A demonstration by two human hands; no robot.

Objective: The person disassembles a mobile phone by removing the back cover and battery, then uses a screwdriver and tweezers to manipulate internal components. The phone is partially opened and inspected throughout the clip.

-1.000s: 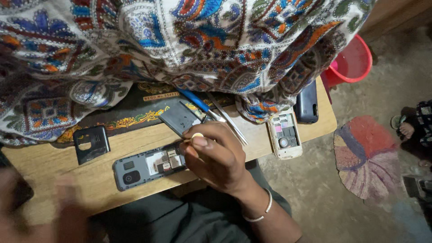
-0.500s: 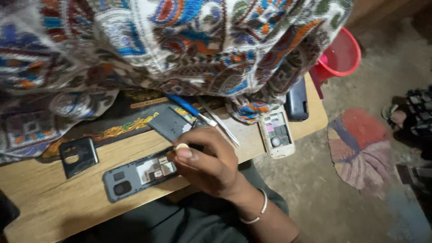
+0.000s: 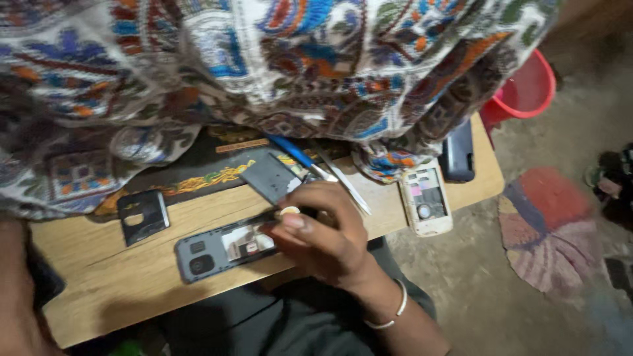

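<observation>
- Open phone (image 3: 227,245), back off, lies flat on the board (image 3: 99,290) near its front edge, insides showing.
- My right hand (image 3: 326,237) sits over the phone's right end, fingers curled together on something small at the thumb tip; I can't tell what it is, or whether it's a tool or a part.
- Left hand: only a blurred forearm (image 3: 16,290) at the left edge. Hand itself out of view, so I can't tell its state.
- Risk, as I judge it: the phone is unbraced with one hand working it, so a push could skid it off the front edge. Small bits inside could pop loose and drop to the floor.
- Around it: grey plate (image 3: 270,177), black cover (image 3: 144,215), blue-handled tool (image 3: 293,151), tweezers (image 3: 346,181), white phone (image 3: 426,201) opened, dark phone (image 3: 457,153).
- Patterned cloth (image 3: 264,59) hangs over the back of the board and hides whatever lies under it.
- Containers: red bucket (image 3: 527,89) on the floor, right; contents not visible.
</observation>
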